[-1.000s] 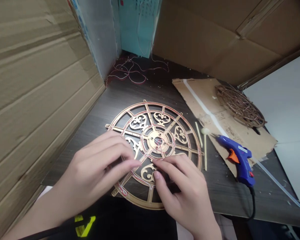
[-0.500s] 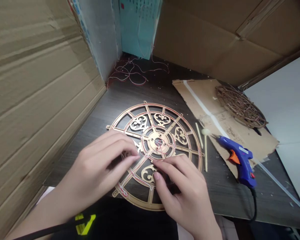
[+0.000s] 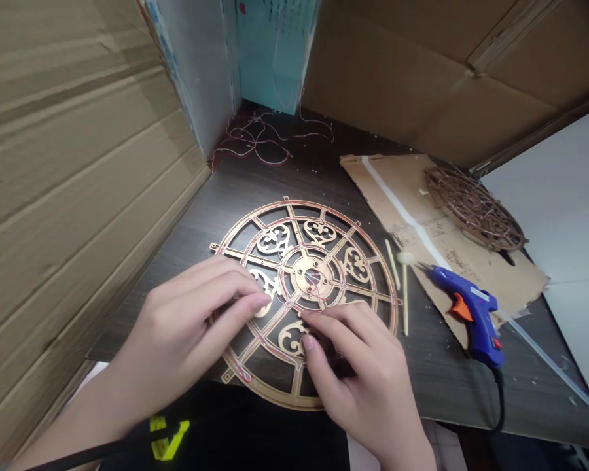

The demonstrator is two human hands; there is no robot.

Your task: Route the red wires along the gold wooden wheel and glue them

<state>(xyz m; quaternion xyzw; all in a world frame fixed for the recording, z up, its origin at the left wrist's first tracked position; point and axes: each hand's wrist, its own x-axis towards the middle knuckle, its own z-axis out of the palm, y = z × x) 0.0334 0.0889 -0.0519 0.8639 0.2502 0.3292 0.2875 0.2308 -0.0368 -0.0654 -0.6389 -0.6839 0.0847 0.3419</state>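
Note:
A round gold-brown fretwork wheel (image 3: 319, 235) lies flat on the dark table (image 3: 255, 183), with thin red and white wire (image 3: 314, 282) running along its spokes and rings. My left hand (image 3: 186, 327) rests on the wheel's left side, thumb and fingers pinched together over a wired spoke. My right hand (image 3: 363, 373) lies on the lower right part, fingers close together and pressing on the wood near the hub, thumb tucked beside a scroll ornament. What sits under the fingertips is hidden.
A blue glue gun (image 3: 471, 314) with an orange trigger lies right of the wheel on a cardboard scrap (image 3: 402, 190). A second, darker wheel (image 3: 474, 209) sits further back. Two thin sticks (image 3: 403, 288) lie beside the rim. Loose wire (image 3: 260, 137) is heaped at the back. Cardboard walls (image 3: 69, 170) stand on the left and behind.
My left fingertips have drawn back slightly to the left along the spoke. My right hand has stayed where it was on the wheel.

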